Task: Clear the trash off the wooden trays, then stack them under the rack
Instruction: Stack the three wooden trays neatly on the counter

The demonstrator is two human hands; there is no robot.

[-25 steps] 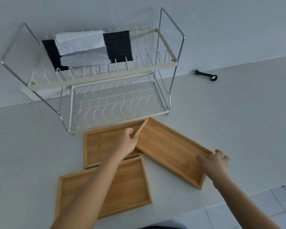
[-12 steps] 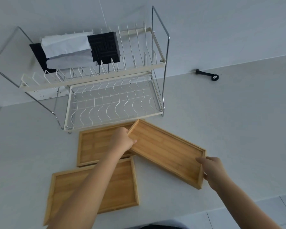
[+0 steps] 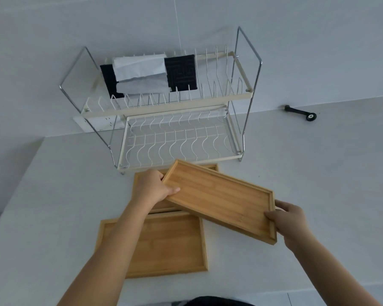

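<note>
**Operator:** While I've got the long tray [image 3: 221,196] up off the counter [image 3: 318,173], both ends are pinched: my left hand [image 3: 155,187] curls its fingers over the near-left short edge, my right hand [image 3: 291,221] clamps the far-right end, thumb on the rim. It hangs tilted, overlapping the back tray [image 3: 211,167] that lies just in front of the rack [image 3: 175,120].

**Observer:** What worries you?

**Operator:** The skew. It sits at an angle to the tray below, so if I lower it like this I'd expect a corner to catch on that rim and rock, not nest.

**Observer:** And the third one?

**Operator:** The square tray [image 3: 164,246] lies nearest me, partly under my left forearm. A dropped elbow could shove it toward the counter edge.

**Observer:** Any trash left?

**Operator:** None that I can see on the three trays. Folded cloths [image 3: 142,74] and a dark mat [image 3: 181,72] sit on the rack's upper shelf, out of the way.

**Observer:** The rack itself?

**Operator:** Its lower shelf looks low. Sliding a stack beneath could snag the wire frame or nudge the legs, and I can't tell whether the clearance is enough
</note>
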